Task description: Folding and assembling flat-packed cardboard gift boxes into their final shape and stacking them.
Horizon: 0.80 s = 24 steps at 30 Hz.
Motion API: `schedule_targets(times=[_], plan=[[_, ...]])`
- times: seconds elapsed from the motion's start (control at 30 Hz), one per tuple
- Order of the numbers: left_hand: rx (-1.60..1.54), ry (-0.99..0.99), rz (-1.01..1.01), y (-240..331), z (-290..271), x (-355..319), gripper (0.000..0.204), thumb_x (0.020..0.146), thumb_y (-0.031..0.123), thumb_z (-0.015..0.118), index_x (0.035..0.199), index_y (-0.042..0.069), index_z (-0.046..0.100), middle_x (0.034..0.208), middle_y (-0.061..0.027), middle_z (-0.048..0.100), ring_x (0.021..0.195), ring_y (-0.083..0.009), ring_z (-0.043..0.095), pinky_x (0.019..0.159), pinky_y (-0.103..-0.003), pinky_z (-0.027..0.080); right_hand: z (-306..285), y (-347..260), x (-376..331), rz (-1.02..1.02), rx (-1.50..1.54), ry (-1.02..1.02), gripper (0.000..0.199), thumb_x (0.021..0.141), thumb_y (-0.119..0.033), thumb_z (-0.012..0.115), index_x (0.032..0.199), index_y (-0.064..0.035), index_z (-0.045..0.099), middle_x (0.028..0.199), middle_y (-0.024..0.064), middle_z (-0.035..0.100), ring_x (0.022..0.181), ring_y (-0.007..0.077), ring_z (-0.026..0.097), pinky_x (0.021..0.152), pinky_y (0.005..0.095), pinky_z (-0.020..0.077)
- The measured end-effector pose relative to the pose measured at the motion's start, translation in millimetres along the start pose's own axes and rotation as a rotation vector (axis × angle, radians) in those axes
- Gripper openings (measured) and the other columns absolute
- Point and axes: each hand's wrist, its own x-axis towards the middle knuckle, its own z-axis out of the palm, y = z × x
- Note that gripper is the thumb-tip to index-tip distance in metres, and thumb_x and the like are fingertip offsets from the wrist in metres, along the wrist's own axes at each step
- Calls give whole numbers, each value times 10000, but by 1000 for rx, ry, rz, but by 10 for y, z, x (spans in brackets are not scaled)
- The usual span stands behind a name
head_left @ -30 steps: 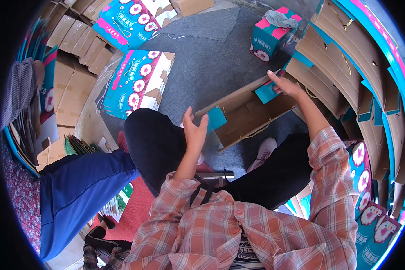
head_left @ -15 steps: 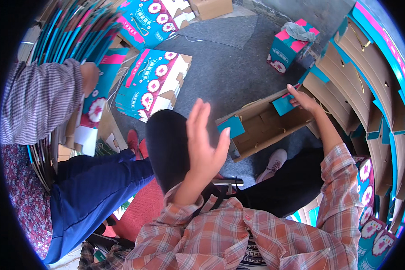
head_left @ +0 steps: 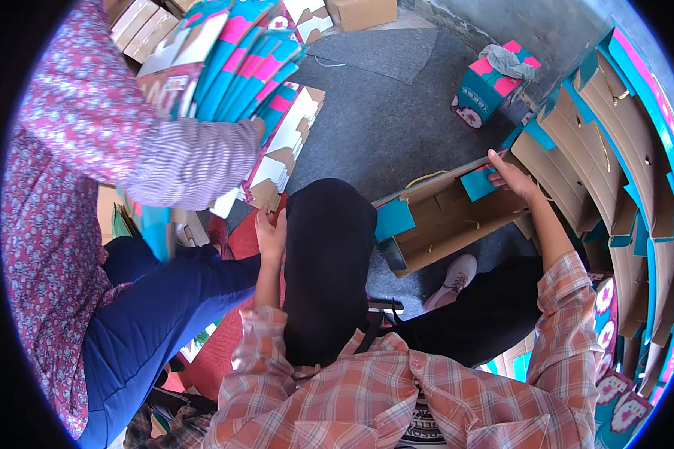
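A half-folded cardboard box point(head_left: 445, 217), brown inside with teal flaps, is lying tilted across the person's right knee, over the grey floor mat point(head_left: 397, 112). The right hand point(head_left: 511, 176) is reaching out to the box's far upper edge, its grip closing on a teal flap point(head_left: 478, 183) there. The left hand point(head_left: 271, 233) is resting beside the black trouser leg point(head_left: 328, 254), well apart from the box, fingers loosely curled and holding nothing. To the right, a row of flat unfolded cartons point(head_left: 614, 172) is standing on edge. Beyond the box, a finished teal and pink box point(head_left: 490, 90) is sitting on the mat with a grey cloth point(head_left: 508, 60) on top. On the left, a co-worker's sleeve point(head_left: 187, 161) is stretching out toward a fanned stack of flat teal cartons point(head_left: 254, 67).
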Motion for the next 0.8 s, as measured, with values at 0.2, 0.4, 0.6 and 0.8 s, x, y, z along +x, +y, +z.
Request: schedule_targets(times=[0.2, 0.4, 0.6, 0.8], plan=[[-334, -2, -217, -1638, -235, 719, 571, 865, 296, 644, 1291, -35, 458, 1302, -196, 494, 1132, -278, 525, 919, -371, 433, 334, -516, 12, -150, 37, -81, 1138, 726, -879, 288, 1377, 50, 373, 1269, 269, 511, 1148, 346, 533, 971, 484, 372], [-886, -212, -694, -1742, 226, 827, 485, 875, 237, 632, 1296, 41, 492, 1319, -70, 498, 1164, -223, 491, 933, -292, 397, 207, -316, -14, -100, 41, -61, 1107, 730, -879, 273, 1398, -3, 375, 1290, 258, 505, 1168, 338, 519, 998, 480, 354], [-809, -117, -864, -1075, 889, 649, 441, 923, 249, 546, 1318, 73, 461, 1268, -64, 525, 1128, -222, 520, 943, -353, 394, 7, -44, -94, 8, 17, 30, 1102, 736, -874, 273, 1405, -4, 365, 1296, 252, 507, 1171, 329, 521, 995, 453, 362], [-980, -174, -914, -1121, 702, 704, 433, 933, 256, 522, 1321, 78, 452, 1255, -66, 532, 1122, -227, 526, 933, -378, 403, 77, -177, -161, -9, 46, 46, 1081, 750, -857, 289, 1399, 4, 371, 1277, 246, 528, 1166, 328, 525, 982, 437, 371]])
